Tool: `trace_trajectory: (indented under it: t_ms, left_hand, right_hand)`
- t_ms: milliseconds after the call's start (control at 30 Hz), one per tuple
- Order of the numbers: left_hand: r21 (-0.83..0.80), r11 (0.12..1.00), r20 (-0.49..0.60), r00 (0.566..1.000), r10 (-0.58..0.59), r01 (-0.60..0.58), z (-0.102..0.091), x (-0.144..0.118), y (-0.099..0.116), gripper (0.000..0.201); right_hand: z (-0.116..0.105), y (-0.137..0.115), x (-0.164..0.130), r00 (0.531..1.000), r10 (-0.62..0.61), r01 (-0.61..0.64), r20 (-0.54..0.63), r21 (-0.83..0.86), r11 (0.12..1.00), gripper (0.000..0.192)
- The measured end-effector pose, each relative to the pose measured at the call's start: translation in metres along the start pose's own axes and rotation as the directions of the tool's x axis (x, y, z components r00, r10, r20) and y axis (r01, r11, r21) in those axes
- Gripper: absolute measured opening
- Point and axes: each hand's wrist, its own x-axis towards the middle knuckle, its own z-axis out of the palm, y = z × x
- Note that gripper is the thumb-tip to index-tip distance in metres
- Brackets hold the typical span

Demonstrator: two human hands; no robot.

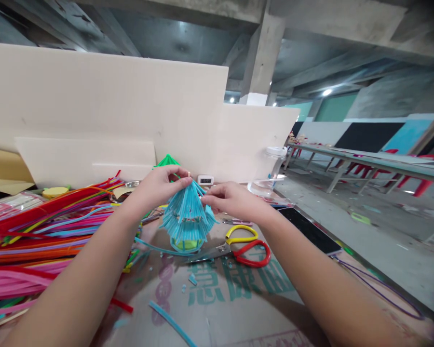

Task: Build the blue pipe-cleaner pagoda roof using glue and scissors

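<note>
A light blue pagoda-like model [186,219] built from pipe cleaners stands upright on the table, with two flared tiers and a pale green base. My left hand [162,185] pinches its pointed top between thumb and fingers. At the model's right side, my right hand [227,196] has thumb and fingers pressed together against the upper tier's edge; what they grip there is hidden. Scissors [222,249] with one yellow and one red handle lie just in front, blades partly beneath my view of the base. A loose blue pipe cleaner [169,320] lies nearer to me.
Bundles of coloured pipe cleaners [50,241] cover the left side. Behind stand a green model [168,160], a small digital clock [205,180] and a clear plastic jar [269,168], against white boards [112,106]. A phone [309,230] lies to the right beside a purple cord [379,284].
</note>
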Motion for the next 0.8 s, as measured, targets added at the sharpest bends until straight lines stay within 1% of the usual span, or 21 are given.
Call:
trace_trajectory:
  t_ms: [67,133,233,400,533,600,700,767,800]
  left_hand:
    - [0.01,1.0,0.019,1.0,-0.002,0.002,-0.001,-0.001,0.002,0.037]
    - [0.018,1.0,0.038,0.999,-0.006,0.006,-0.002,-0.002,0.005,0.038]
    - [0.02,1.0,0.057,0.998,-0.006,0.004,-0.002,-0.002,0.008,0.039]
    - [0.015,1.0,0.069,0.998,-0.008,0.007,-0.002,-0.001,0.009,0.038]
    - [0.021,1.0,0.069,0.998,-0.014,0.012,-0.003,-0.001,0.009,0.035]
    - [0.021,1.0,0.062,0.998,-0.016,0.014,-0.003,-0.002,0.01,0.034]
    - [0.018,1.0,0.029,1.0,-0.011,0.011,-0.002,-0.002,0.008,0.033]
    - [0.014,1.0,0.013,1.0,-0.002,0.002,-0.001,-0.001,0.006,0.033]
    - [0.012,1.0,0.013,1.0,0.002,-0.002,-0.001,-0.001,0.004,0.033]
  right_hand:
    - [-0.002,0.001,0.001,0.997,0.032,-0.038,0.076,0.084,0.996,0.033]
    - [-0.002,0.002,0.002,0.994,0.03,-0.046,0.105,0.144,0.989,0.031]
    - [0.001,0.002,0.004,0.992,0.039,-0.061,0.122,0.183,0.981,0.026]
    - [0.008,0.004,0.007,0.995,0.072,-0.085,0.076,0.183,0.979,0.025]
    - [0.011,0.005,0.009,0.993,0.096,-0.108,0.071,0.182,0.977,0.026]
    - [0.01,0.005,0.008,0.995,0.085,-0.092,0.055,0.154,0.984,0.03]
    - [0.005,0.003,0.004,0.998,0.053,-0.051,-0.016,0.088,0.995,0.036]
    - [0.001,0.001,0.001,0.998,0.041,-0.037,-0.041,0.079,0.996,0.035]
    - [0.0,0.0,0.0,0.999,0.041,-0.038,-0.028,0.091,0.995,0.032]
